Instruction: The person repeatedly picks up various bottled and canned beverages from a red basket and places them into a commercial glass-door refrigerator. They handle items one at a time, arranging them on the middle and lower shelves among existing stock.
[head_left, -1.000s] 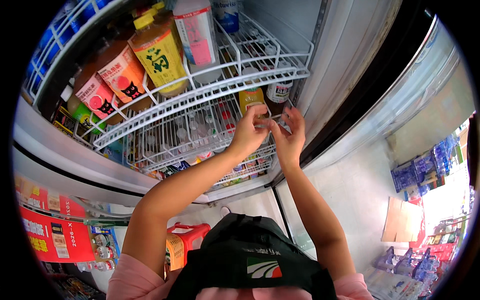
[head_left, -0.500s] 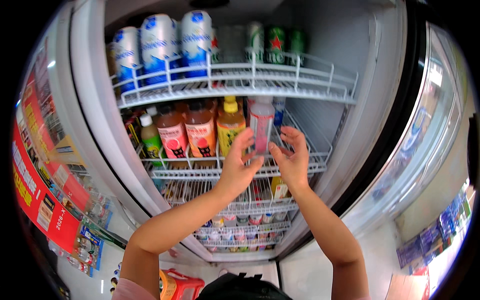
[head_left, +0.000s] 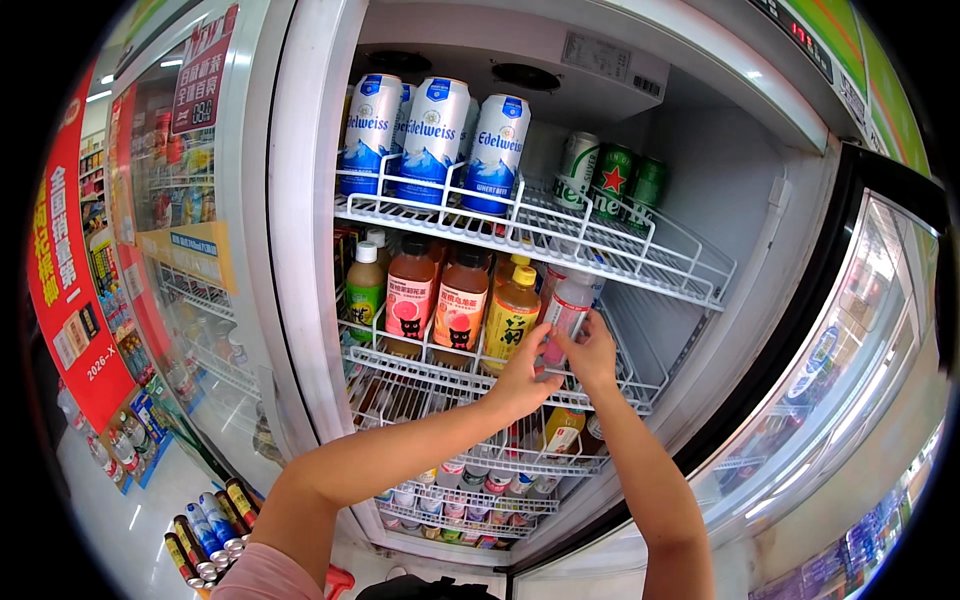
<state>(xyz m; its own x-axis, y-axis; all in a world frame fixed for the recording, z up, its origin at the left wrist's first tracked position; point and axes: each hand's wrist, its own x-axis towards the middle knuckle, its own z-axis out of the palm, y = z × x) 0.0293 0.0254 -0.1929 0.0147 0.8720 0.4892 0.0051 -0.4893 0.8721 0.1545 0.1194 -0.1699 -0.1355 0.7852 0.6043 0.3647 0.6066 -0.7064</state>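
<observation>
On the second shelf stands a clear bottle with pink contents [head_left: 566, 316] and a pale label. My right hand [head_left: 592, 355] is closed round its right side, the thumb across the lower front. My left hand [head_left: 527, 377] grips the lower left of the same bottle, its fingertips beside the label. Just left of it is a yellow-capped bottle with a yellow label [head_left: 511, 315]. Further left come a drink bottle with an orange label [head_left: 459, 312], one with a pink label [head_left: 409, 296] and a white-capped bottle with a green label [head_left: 364, 290]. My fingers hide the clear bottle's base.
White wire rails edge the shelves. Above are tall blue-and-white cans [head_left: 433, 140] and green cans [head_left: 612, 180]; lower shelves hold several small bottles [head_left: 475, 485]. A glass door [head_left: 800, 370] stands at the right. Stacked cans [head_left: 208, 525] are on the floor at lower left.
The view has shifted, and the fridge contents now appear lower and tilted. My hands have come together on the clear bottle; earlier they were spread apart at either side of it.
</observation>
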